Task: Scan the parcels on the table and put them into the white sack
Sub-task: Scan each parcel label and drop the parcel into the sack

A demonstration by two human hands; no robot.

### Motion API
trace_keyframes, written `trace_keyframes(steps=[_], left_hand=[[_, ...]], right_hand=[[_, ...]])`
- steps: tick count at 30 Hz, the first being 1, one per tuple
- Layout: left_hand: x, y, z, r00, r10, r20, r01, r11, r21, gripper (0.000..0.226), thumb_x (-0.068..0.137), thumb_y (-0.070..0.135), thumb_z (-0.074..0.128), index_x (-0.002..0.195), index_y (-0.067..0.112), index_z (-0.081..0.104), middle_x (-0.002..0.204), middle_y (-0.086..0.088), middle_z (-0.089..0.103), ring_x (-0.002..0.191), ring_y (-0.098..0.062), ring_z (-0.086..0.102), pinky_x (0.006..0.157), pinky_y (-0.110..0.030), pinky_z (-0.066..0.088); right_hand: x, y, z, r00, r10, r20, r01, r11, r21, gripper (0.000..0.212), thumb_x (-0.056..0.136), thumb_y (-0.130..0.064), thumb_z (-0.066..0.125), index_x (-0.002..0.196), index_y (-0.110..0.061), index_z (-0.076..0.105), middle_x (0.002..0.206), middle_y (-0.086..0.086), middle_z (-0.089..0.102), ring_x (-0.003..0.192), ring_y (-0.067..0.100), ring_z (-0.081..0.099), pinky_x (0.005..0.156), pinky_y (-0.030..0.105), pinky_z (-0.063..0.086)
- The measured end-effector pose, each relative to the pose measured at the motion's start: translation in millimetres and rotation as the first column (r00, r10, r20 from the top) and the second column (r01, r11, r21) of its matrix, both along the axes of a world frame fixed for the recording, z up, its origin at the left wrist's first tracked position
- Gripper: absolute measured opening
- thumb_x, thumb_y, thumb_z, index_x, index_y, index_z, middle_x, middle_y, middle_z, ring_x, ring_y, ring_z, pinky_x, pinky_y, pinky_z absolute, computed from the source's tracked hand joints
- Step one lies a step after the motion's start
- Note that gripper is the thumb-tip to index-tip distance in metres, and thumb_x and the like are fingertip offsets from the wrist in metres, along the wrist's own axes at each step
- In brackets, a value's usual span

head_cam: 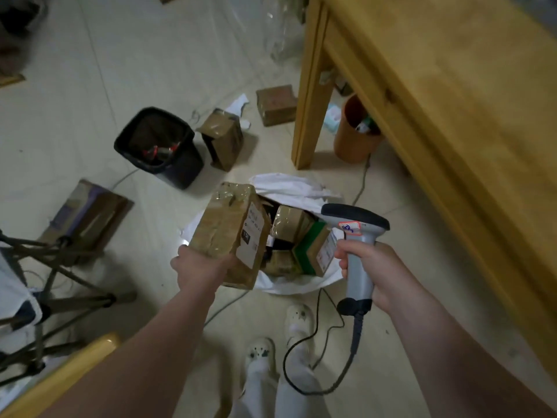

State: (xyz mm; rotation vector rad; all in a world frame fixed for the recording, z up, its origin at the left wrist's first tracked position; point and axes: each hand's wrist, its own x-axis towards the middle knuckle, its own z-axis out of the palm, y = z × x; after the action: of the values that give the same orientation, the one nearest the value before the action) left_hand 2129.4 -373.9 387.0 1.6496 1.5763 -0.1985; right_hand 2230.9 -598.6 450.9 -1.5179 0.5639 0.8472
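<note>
My left hand (200, 267) clamps the near end of a taped brown cardboard parcel (226, 227), white label facing right, held over the left rim of the white sack (286, 184). My right hand (376, 273) wraps the grey scanner (357, 257) handle, its cord hanging. The sack sits open on the pale tiled floor (75, 101), boxes inside, near the wooden table (437, 70) leg.

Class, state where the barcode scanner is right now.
Head view, right of centre: the right hand grips the barcode scanner just right of the open white sack.
</note>
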Motion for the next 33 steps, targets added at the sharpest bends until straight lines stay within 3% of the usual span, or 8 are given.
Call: trace_keyframes(steps=[6, 14, 20, 24, 26, 28, 30, 33], left_hand=[[24.5, -6.2, -68.1, 0.991, -0.123, -0.059, 0.129, 0.986, 0.103, 0.075, 0.070, 0.034, 0.076, 0.133, 0.023, 0.036, 0.117, -0.009, 0.033, 0.075, -0.024, 0.046, 0.080, -0.036, 0.050], [55.0, -5.2, -159.1, 0.987, -0.084, -0.136, 0.113, 0.969, 0.221, 0.085, 0.068, 0.029, 0.082, 0.131, 0.003, 0.033, 0.126, -0.018, 0.034, 0.075, -0.030, 0.046, 0.075, -0.037, 0.045], [58.8, -11.1, -230.4, 0.902, -0.431, 0.007, 0.428, 0.898, 0.107, 0.075, 0.071, 0.029, 0.082, 0.132, 0.009, 0.044, 0.127, -0.014, 0.045, 0.110, -0.031, 0.054, 0.089, -0.036, 0.045], [51.2, -13.7, -259.4, 0.788, -0.611, 0.080, 0.611, 0.791, 0.015, 0.074, 0.089, 0.029, 0.067, 0.151, 0.017, 0.028, 0.143, -0.006, 0.039, 0.127, -0.024, 0.045, 0.107, -0.036, 0.038], [48.4, -2.4, -264.4, 0.862, -0.446, 0.243, 0.480, 0.870, -0.107, 0.055, 0.093, 0.031, 0.061, 0.143, 0.017, 0.045, 0.134, -0.003, 0.048, 0.121, -0.021, 0.051, 0.102, -0.034, 0.043], [45.7, 18.9, -269.6, 0.941, -0.072, 0.331, 0.170, 0.945, -0.278, 0.028, 0.095, 0.030, 0.057, 0.116, 0.016, 0.067, 0.113, -0.002, 0.065, 0.105, -0.020, 0.061, 0.089, -0.031, 0.048], [39.8, 46.1, -288.1, 0.976, 0.001, 0.217, 0.022, 0.994, -0.103, 0.026, 0.092, 0.024, 0.059, 0.113, 0.013, 0.069, 0.112, -0.006, 0.066, 0.103, -0.024, 0.061, 0.088, -0.030, 0.046], [29.9, 78.7, -326.3, 0.997, 0.076, -0.027, -0.075, 0.996, 0.041, 0.058, 0.086, 0.023, 0.065, 0.140, 0.012, 0.046, 0.140, -0.018, 0.043, 0.124, -0.036, 0.047, 0.103, -0.042, 0.042]], right_hand=[[23.2, 12.3, -80.8, 0.995, 0.084, -0.046, -0.087, 0.994, -0.070, 0.006, 0.082, -0.002, 0.067, 0.077, -0.005, 0.065, 0.061, 0.005, 0.060, 0.050, 0.011, 0.054, 0.051, 0.024, 0.046], [52.4, 32.3, -171.8, 0.990, 0.143, -0.020, -0.144, 0.981, -0.131, 0.008, 0.078, -0.008, 0.071, 0.084, -0.007, 0.066, 0.067, 0.009, 0.061, 0.058, 0.018, 0.056, 0.059, 0.031, 0.046], [56.6, 66.2, -218.0, 0.993, 0.116, -0.019, -0.117, 0.992, -0.045, 0.014, 0.082, -0.007, 0.071, 0.095, -0.008, 0.066, 0.072, 0.005, 0.060, 0.056, 0.012, 0.056, 0.052, 0.023, 0.046], [56.9, 102.4, -243.5, 0.995, 0.089, -0.039, -0.086, 0.993, 0.074, 0.021, 0.084, -0.009, 0.072, 0.105, -0.012, 0.068, 0.088, 0.004, 0.067, 0.070, 0.014, 0.063, 0.057, 0.023, 0.051], [54.2, 120.5, -258.1, 0.992, 0.114, -0.051, -0.108, 0.989, 0.100, 0.029, 0.084, -0.015, 0.073, 0.113, -0.013, 0.066, 0.099, 0.002, 0.067, 0.083, 0.014, 0.064, 0.064, 0.025, 0.054], [50.9, 134.7, -273.9, 0.990, 0.127, -0.058, -0.123, 0.990, 0.074, 0.038, 0.083, -0.020, 0.075, 0.118, -0.015, 0.063, 0.108, 0.001, 0.064, 0.091, 0.013, 0.061, 0.072, 0.029, 0.055], [48.2, 143.2, -289.6, 0.991, 0.122, -0.052, -0.121, 0.992, 0.026, 0.037, 0.083, -0.023, 0.074, 0.117, -0.016, 0.061, 0.111, 0.001, 0.062, 0.090, 0.013, 0.059, 0.078, 0.031, 0.054], [46.0, 147.4, -309.9, 0.997, 0.072, -0.013, -0.072, 0.997, -0.012, 0.023, 0.085, -0.022, 0.073, 0.103, -0.022, 0.059, 0.105, -0.001, 0.061, 0.086, 0.012, 0.059, 0.078, 0.031, 0.054]])
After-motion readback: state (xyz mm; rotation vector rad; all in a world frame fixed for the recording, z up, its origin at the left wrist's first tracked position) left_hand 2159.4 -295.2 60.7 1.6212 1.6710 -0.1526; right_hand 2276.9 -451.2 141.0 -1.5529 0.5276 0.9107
